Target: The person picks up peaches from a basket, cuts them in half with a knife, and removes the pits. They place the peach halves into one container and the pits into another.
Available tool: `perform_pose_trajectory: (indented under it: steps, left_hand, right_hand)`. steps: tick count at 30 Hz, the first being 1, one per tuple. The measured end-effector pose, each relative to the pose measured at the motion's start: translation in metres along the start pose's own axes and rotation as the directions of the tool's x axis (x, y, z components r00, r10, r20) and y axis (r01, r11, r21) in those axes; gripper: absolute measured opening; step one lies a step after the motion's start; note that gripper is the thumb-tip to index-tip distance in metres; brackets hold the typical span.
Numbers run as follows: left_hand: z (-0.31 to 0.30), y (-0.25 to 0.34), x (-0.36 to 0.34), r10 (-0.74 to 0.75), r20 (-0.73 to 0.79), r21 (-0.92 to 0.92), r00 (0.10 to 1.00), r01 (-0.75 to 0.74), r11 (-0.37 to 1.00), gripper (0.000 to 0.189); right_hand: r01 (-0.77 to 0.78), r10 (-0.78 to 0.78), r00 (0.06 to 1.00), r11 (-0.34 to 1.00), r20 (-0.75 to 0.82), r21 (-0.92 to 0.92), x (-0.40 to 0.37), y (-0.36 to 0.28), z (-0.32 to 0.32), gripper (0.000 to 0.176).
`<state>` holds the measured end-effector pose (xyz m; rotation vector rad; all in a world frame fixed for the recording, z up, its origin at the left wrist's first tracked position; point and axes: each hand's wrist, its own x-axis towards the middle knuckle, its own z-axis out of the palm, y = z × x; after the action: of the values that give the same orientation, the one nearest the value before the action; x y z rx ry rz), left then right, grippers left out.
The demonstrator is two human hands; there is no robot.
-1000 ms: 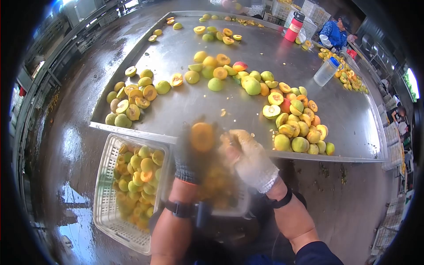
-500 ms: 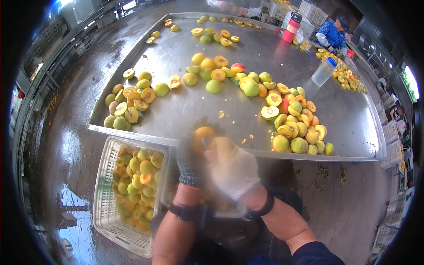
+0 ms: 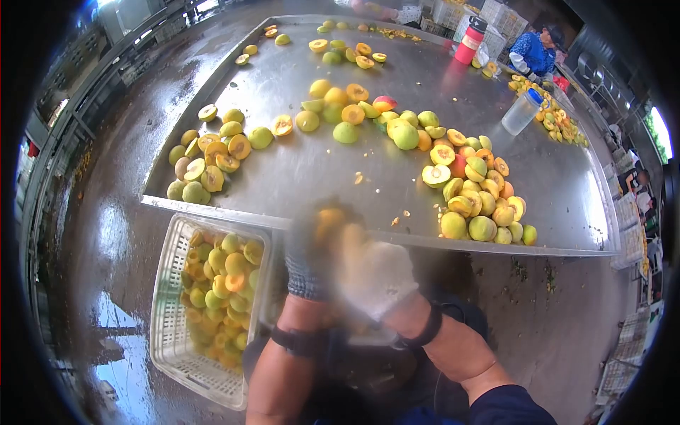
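My left hand (image 3: 308, 244), in a dark grey glove, is closed around a yellow-orange peach (image 3: 329, 222) just over the table's front edge. Pressed up close to that fruit is my right hand (image 3: 375, 273), in a white glove with its fingers curled in. A blur covers both hands, so whatever the right fingers grip cannot be made out. Peaches lie on the metal table (image 3: 283, 170): a left cluster (image 3: 212, 159), a middle row (image 3: 333, 110) and a bigger right heap (image 3: 482, 195). Many are halved, some showing a stone or its hollow.
A white plastic crate (image 3: 164, 304) full of peaches stands on the wet floor at the left. On the table are a red bottle (image 3: 469, 44) and a clear blue-capped bottle (image 3: 520, 113). A person in blue (image 3: 531, 53) works at the far right beside more fruit.
Both hands stay together at the table edge, with the peach slightly lower and more blurred. The view has shifted slightly; the fruit on the table looks the same.
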<state>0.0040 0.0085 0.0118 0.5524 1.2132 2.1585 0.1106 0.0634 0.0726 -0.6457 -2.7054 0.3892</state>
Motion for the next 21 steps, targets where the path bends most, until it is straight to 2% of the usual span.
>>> perform_pose_trajectory:
  steps: [1,3,4,6,7,9,10,12,16,18,19,21]
  left_hand:
    - [-0.002,0.000,0.000,0.020,0.001,0.073,1.000,-0.020,0.997,0.050]
    - [-0.012,0.004,0.001,0.102,0.127,0.342,0.987,-0.140,0.929,0.047]
    - [-0.021,0.011,0.005,0.136,0.262,0.508,0.955,-0.257,0.822,0.045]
    - [-0.024,0.014,0.008,0.132,0.387,0.640,0.913,-0.369,0.674,0.042]
    - [-0.022,0.013,0.009,0.126,0.380,0.646,0.916,-0.360,0.673,0.040]
    - [-0.016,0.012,0.006,0.102,0.275,0.536,0.956,-0.241,0.809,0.038]
    - [-0.009,0.010,0.002,0.063,0.179,0.389,0.982,-0.130,0.912,0.038]
    - [-0.006,0.006,-0.001,0.001,0.082,0.185,0.997,-0.016,0.983,0.038]
    - [-0.006,0.003,-0.004,-0.026,0.081,0.154,0.996,0.013,0.988,0.041]
    - [-0.011,0.006,0.001,0.077,0.239,0.401,0.968,-0.170,0.900,0.046]
    - [-0.019,0.009,0.009,0.142,0.406,0.570,0.903,-0.372,0.733,0.049]
    - [-0.017,0.012,0.010,0.132,0.459,0.589,0.879,-0.412,0.695,0.055]
  right_hand:
    - [0.010,-0.010,1.000,1.000,0.020,-0.004,0.000,0.000,-0.001,0.029]
    - [0.056,-0.055,0.991,0.998,0.122,-0.002,0.001,0.005,-0.008,0.029]
    - [0.079,-0.078,0.982,0.997,0.171,0.001,0.002,0.008,-0.013,0.029]
    - [0.073,-0.081,0.968,0.996,0.237,0.043,0.006,0.011,-0.023,0.030]
    - [0.067,-0.081,0.960,0.996,0.267,0.064,0.006,0.012,-0.025,0.031]
    - [0.017,-0.075,0.971,0.969,0.228,0.246,0.002,0.017,-0.015,0.032]
    - [-0.004,-0.070,0.976,0.942,0.207,0.335,0.001,0.019,-0.011,0.033]
    - [-0.034,-0.029,0.969,0.968,0.244,0.250,-0.001,0.014,-0.014,0.034]
    - [-0.014,0.000,0.933,0.999,0.360,0.036,0.005,0.006,-0.027,0.035]
    - [-0.002,-0.018,0.917,0.999,0.399,0.051,0.009,0.013,-0.030,0.036]
    - [0.002,-0.027,0.908,0.998,0.418,0.061,0.011,0.017,-0.032,0.036]
    - [-0.034,-0.035,0.919,0.985,0.392,0.167,0.013,0.028,-0.031,0.036]
